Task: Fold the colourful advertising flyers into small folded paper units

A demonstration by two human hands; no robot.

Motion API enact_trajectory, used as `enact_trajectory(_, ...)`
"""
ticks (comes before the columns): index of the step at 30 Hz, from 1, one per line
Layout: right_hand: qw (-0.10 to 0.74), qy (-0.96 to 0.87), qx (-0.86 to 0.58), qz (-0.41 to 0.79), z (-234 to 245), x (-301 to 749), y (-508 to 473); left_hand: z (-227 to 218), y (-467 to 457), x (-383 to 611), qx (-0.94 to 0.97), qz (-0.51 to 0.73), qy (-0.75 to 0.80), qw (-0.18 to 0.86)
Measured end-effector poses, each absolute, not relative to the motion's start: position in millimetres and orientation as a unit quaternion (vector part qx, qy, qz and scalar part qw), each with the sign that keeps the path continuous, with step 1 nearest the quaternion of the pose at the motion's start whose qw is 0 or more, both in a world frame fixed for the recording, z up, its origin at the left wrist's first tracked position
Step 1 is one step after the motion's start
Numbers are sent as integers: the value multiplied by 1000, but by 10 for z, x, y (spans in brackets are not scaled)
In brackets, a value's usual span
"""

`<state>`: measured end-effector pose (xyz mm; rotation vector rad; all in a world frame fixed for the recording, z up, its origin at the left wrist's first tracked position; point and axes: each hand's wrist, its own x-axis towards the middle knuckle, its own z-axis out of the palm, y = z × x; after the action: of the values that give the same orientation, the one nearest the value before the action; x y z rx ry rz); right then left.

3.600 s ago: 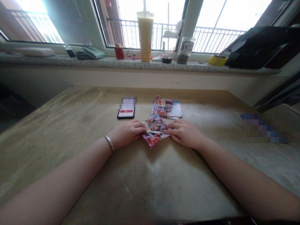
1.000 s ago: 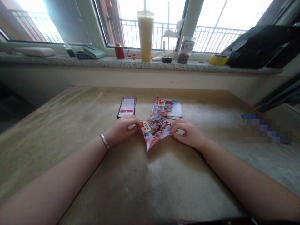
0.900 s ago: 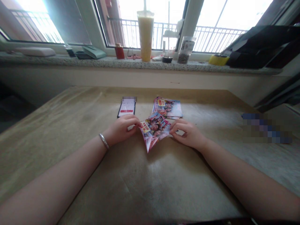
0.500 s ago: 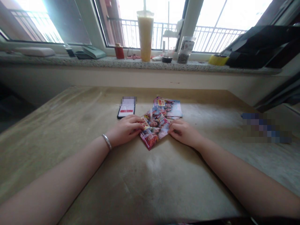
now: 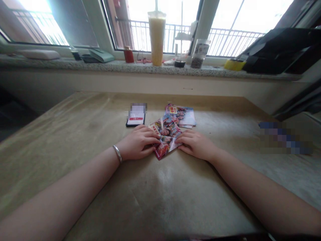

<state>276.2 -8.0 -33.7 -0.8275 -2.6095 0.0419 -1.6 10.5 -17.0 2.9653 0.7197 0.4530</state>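
Note:
A glossy, colourful printed flyer (image 5: 166, 129) lies tilted on the table between my hands, one corner pointing toward me. My left hand (image 5: 139, 143) grips its left edge, the fingers bent over the printed face and the thumb at the lower edge. On the opposite side my right hand (image 5: 198, 144) pinches the right edge, with fingertips on top of the paper. Just behind, partly covered by this flyer, is a small stack of similar flyers (image 5: 186, 115). A phone (image 5: 136, 119) with a lit screen lies beyond my left hand.
On the tan table (image 5: 160, 201), a blurred blue item (image 5: 283, 135) lies at the right. The stone windowsill (image 5: 135, 67) behind carries a tall cup of yellow drink (image 5: 157, 40), a red container (image 5: 128, 55), a clear jar (image 5: 200, 55) and a black bag (image 5: 278, 50).
My left hand has slid right and slightly toward me along the flyer's edge. My right-hand fingers have moved further over its right side. The stack and phone stay put.

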Motion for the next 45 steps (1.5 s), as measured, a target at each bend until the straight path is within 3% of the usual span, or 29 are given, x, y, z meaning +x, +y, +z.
enact_trajectory(9,195,-941,-276,12,-345,2666,-113,-161,92,0,963,152,201,100)
enact_trajectory(25,294,-882,-334,155,-426,2642,-68,-127,113,-69,959,132,231,92)
enact_trajectory(36,312,-860,-350,201,-454,2586,-54,-178,87,51,965,143,212,55)
enact_trajectory(45,302,-882,-305,197,-473,2555,-57,-185,-3,121,924,168,325,109)
